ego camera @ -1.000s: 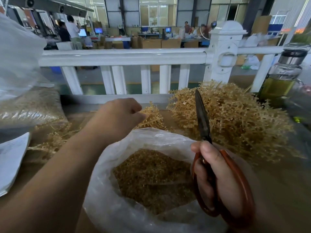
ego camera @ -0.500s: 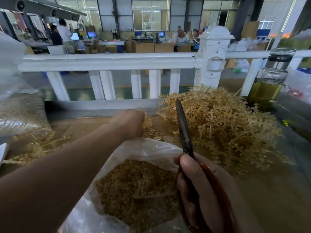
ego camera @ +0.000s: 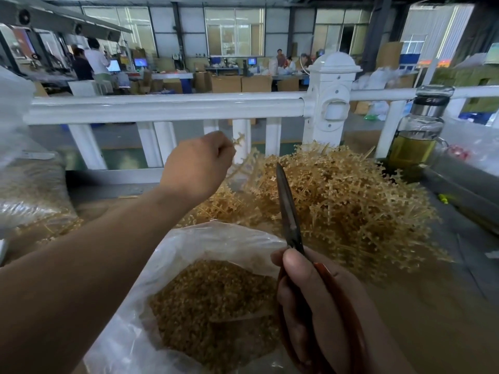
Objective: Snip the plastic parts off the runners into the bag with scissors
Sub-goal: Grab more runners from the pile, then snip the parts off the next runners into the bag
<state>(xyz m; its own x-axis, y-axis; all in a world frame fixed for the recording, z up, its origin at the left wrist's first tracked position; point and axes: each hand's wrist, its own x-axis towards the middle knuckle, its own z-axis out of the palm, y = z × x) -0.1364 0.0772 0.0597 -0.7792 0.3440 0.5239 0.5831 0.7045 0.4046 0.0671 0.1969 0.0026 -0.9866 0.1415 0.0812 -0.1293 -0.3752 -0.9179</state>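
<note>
My left hand is raised above the table and pinches a tan plastic runner lifted from the pile of runners. My right hand grips red-handled scissors, blades closed and pointing up over the pile. A clear plastic bag lies open below both hands, holding a heap of snipped tan parts.
A white railing with a post runs behind the table. A glass bottle of yellow liquid stands at the right. Another filled clear bag lies at the left. People work at benches beyond.
My left hand has risen from the pile's left edge, pulling a runner up with it. The scissors stay upright in my right hand.
</note>
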